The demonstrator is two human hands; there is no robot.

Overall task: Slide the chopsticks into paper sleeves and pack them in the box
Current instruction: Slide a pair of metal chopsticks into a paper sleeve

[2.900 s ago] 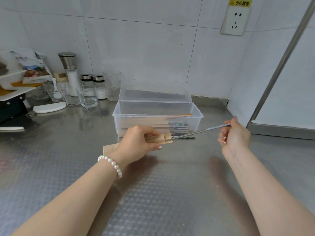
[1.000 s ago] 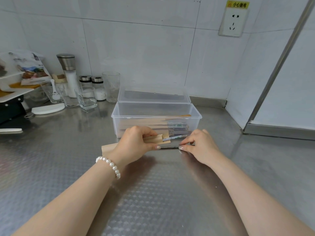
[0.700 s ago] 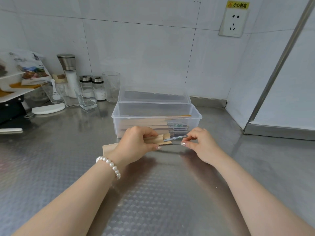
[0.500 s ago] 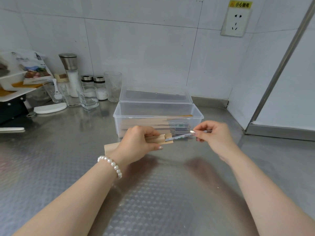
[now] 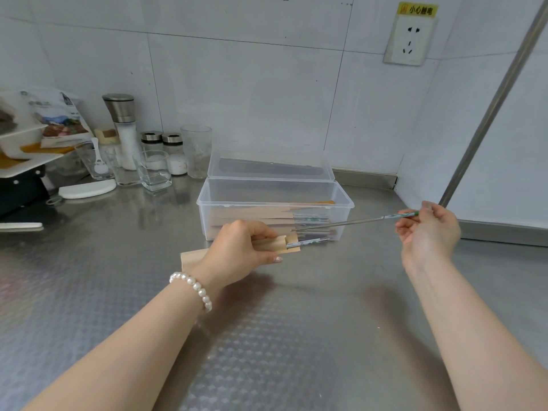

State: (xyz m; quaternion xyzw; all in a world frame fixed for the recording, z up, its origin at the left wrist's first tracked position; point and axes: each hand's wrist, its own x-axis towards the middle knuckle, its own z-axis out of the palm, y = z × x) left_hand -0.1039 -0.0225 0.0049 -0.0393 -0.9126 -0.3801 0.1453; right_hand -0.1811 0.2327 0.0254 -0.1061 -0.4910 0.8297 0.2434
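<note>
In the head view, a paper sleeve [image 5: 267, 244] is gripped in the left hand [image 5: 237, 250], whose fingers are curled round it above the steel counter [image 5: 267, 336]. One chopstick [image 5: 308, 241] is already lodged in the sleeve, with its patterned handle end left sticking out of the mouth towards the right.

The second chopstick [image 5: 350, 222] is pinched at its patterned end between the thumb and fingertips of the right hand [image 5: 427, 232], the other fingers being loosely bent. A second ago this hand was down at the counter just beside the sleeve mouth, where the chopstick was being picked up; since then the stick has been lifted and drawn well out to the right, so that its thin metal tip is now aimed back at the sleeve opening. The tip is seen just above and to the right of the mouth, not yet inside it.

From this it is judged that the second insertion is about to be made: the tip must be lowered slightly and guided in alongside the first stick.

The clear plastic box [image 5: 275, 203] stands open just behind the left hand, its lid tipped back against the wall, and several sleeved pairs are already laid inside. The pair in hand is yet to be packed.
</note>
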